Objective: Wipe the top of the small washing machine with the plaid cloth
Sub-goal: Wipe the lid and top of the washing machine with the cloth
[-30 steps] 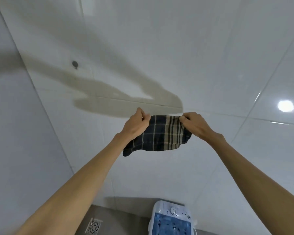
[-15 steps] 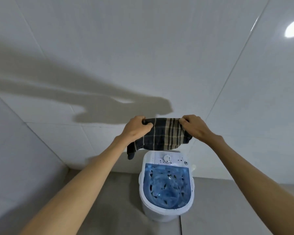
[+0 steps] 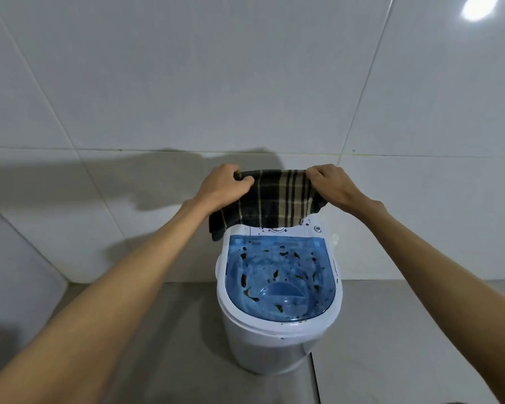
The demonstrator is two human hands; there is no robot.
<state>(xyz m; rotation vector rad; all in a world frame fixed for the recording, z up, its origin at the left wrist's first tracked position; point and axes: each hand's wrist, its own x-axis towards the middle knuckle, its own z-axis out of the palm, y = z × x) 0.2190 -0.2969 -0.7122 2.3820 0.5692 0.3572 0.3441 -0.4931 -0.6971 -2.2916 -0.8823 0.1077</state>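
Observation:
A dark plaid cloth point(image 3: 277, 199) with beige stripes hangs stretched between my two hands. My left hand point(image 3: 223, 186) grips its upper left corner and my right hand point(image 3: 331, 185) grips its upper right corner. Below the cloth stands the small white washing machine point(image 3: 277, 342) on the floor against the wall. Its translucent blue lid point(image 3: 279, 278) is speckled with dark spots. The cloth's lower edge covers part of the white control panel point(image 3: 309, 228) at the back of the machine's top.
White tiled walls point(image 3: 245, 68) rise behind the machine and at the left. The floor point(image 3: 172, 345) is grey tile with a seam to the right of the machine.
The view has tilted down, bringing the whole washing machine into sight. My hands, still holding the cloth stretched, now hang lower, over the back of the machine's top.

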